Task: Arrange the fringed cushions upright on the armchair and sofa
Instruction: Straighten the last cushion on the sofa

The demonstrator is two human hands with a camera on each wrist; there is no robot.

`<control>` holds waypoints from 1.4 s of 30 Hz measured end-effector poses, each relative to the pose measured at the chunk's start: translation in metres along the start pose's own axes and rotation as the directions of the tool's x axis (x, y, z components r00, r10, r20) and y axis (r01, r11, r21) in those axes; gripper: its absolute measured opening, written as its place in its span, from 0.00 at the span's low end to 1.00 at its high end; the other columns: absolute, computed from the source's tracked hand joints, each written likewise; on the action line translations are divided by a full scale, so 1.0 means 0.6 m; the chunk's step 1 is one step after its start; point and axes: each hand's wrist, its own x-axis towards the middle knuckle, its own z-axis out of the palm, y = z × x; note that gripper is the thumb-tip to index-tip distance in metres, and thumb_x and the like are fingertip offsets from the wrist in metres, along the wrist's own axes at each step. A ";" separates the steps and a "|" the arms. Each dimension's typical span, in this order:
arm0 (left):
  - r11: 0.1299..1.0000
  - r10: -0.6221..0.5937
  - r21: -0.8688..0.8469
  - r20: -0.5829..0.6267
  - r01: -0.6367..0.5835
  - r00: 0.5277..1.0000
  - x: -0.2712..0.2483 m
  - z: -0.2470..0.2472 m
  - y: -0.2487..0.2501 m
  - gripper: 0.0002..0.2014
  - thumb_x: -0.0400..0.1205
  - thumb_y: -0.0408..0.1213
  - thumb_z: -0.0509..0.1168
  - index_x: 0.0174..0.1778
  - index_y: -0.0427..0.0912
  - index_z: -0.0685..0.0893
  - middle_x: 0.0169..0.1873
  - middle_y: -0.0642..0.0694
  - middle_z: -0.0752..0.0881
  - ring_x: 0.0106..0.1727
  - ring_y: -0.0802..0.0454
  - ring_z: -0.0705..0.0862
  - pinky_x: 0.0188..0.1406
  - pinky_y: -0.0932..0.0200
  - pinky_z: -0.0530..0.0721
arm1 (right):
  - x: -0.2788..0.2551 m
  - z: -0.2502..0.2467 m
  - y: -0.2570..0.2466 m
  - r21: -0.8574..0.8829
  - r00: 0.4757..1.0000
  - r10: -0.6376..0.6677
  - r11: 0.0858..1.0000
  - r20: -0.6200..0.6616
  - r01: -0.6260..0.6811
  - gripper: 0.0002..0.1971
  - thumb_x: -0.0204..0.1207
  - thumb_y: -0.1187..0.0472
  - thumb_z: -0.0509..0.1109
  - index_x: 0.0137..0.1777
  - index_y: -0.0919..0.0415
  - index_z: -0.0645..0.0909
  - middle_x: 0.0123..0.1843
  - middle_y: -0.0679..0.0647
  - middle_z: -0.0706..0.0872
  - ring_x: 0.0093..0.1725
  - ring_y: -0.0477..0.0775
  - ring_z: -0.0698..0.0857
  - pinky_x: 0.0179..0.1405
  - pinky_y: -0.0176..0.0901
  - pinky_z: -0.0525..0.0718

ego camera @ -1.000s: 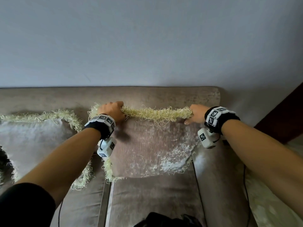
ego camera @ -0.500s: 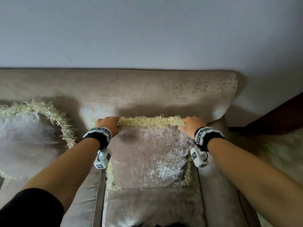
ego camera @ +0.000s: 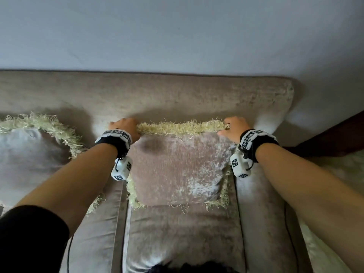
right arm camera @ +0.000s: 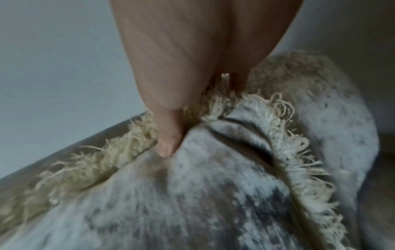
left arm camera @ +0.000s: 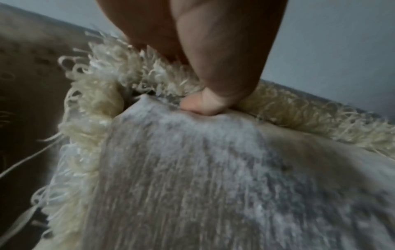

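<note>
Fringed cushion (ego camera: 181, 166) standing upright on the sofa (ego camera: 177, 95) seat, its back against the backrest. The left hand (ego camera: 126, 129) pinches the cushion's top left corner, thumb (left arm camera: 200, 104) pressed on the front face; the right hand (ego camera: 233, 130) pinches the top right corner likewise. A second cushion (ego camera: 25, 154) appears to lean on the backrest just left of the held cushion.

Bare seat (ego camera: 183, 233) lies open in front of the cushion (ego camera: 177, 168); the backrest (ego camera: 157, 99) blocks behind, a second cushion (ego camera: 29, 154) crowds the left, the armrest (ego camera: 260, 213) the right
</note>
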 end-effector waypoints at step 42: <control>0.956 0.209 -0.122 -0.357 -0.267 0.911 -0.087 0.010 0.044 0.32 0.80 0.49 0.63 0.80 0.55 0.61 0.82 0.44 0.61 0.84 0.44 0.57 0.80 0.29 0.52 | -0.008 0.044 -0.050 -0.243 0.912 -0.269 0.950 -0.310 0.198 0.33 0.69 0.54 0.69 0.76 0.50 0.68 0.83 0.55 0.62 0.83 0.59 0.59 0.81 0.69 0.51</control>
